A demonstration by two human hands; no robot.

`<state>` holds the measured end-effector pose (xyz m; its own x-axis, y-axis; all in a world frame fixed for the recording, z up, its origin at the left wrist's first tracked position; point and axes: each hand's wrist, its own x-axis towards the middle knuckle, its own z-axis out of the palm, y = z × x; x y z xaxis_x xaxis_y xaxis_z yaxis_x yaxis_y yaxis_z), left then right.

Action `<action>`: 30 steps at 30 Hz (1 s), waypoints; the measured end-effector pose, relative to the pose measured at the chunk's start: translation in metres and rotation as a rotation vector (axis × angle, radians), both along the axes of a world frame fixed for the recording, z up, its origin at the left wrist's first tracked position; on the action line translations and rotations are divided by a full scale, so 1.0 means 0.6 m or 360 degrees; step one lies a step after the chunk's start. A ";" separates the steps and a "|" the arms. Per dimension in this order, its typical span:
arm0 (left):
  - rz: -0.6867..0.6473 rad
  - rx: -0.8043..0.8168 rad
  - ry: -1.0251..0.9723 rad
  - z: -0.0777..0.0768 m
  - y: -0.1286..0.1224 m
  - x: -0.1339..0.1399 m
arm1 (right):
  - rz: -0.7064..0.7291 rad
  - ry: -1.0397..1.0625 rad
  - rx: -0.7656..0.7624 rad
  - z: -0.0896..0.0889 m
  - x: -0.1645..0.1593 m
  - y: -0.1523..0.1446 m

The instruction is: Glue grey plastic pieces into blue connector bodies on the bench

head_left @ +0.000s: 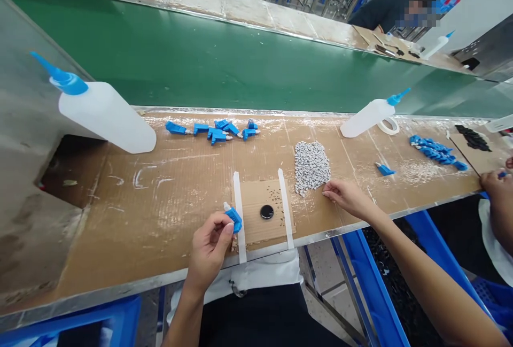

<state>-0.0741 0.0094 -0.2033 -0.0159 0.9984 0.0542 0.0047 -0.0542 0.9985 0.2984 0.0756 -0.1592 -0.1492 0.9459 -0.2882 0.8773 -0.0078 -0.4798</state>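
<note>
My left hand point(212, 243) pinches a small blue plastic part with a whitish tip point(233, 218), above the left side of a taped cardboard square point(254, 232). On that square lies a round black disc point(266, 211), with tiny dark marks or bits to its upper right. My right hand point(345, 197) rests at the lower right edge of a pile of small grey pellet-like pieces point(311, 168). Its fingertips are pressed together, and whatever may be between them is too small to make out.
Several similar blue parts point(218, 132) lie behind; more point(436, 152) are at right. White squeeze bottles point(106, 117) with blue nozzles stand left and right point(366, 118), the latter beside a tape roll point(388, 125). A co-worker's hand point(497, 184) is far right. A green belt point(240, 58) runs behind.
</note>
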 end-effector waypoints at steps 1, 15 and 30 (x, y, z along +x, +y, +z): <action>-0.0002 -0.0003 -0.0008 -0.001 -0.001 0.000 | 0.0041 -0.0059 0.0017 0.002 0.000 0.002; -0.0006 -0.0020 -0.0002 0.001 -0.002 0.000 | 0.0613 0.0165 0.0692 -0.028 -0.145 -0.057; -0.0064 0.0031 -0.0101 -0.006 -0.003 -0.003 | 0.0995 -0.0002 0.0702 -0.024 -0.213 -0.039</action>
